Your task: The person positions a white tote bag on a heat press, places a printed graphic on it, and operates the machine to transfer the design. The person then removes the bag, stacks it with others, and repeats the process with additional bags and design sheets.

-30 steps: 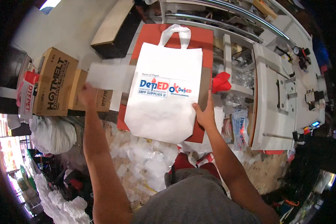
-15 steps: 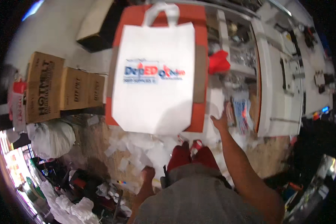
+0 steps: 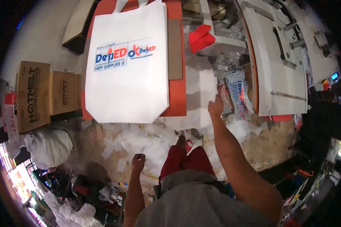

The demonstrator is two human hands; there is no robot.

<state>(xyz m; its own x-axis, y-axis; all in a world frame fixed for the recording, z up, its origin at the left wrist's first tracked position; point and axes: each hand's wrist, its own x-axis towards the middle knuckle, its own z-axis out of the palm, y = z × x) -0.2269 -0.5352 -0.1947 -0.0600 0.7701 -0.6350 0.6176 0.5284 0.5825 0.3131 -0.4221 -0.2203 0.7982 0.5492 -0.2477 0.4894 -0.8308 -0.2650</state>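
A white tote bag [image 3: 129, 94] with blue and red print lies flat on an orange-red board [image 3: 176, 96], its handles toward the far edge. Right of the board, more white bag-like material [image 3: 202, 81] hangs over the near edge. My right hand [image 3: 216, 107] is at the right edge of this material, index finger stretched out and thumb apart; whether it touches the material is unclear. Close beside that hand sit a tape roll [image 3: 226, 94] and printed plastic packs [image 3: 238, 92]. My left hand [image 3: 138, 162] hangs in the air below the tote bag, fingers curled, holding nothing visible.
Cardboard boxes [image 3: 32, 96] stand at the left above a stuffed white sack [image 3: 49, 147]. A red cloth [image 3: 201, 38] lies near the frame bars. At the right is a white machine panel [image 3: 278, 72]. White scraps [image 3: 144, 140] litter the floor around my feet.
The view has shifted, so the tote bag and board appear farther left and higher. My left hand is raised slightly. My right hand stays near the white material's right edge.
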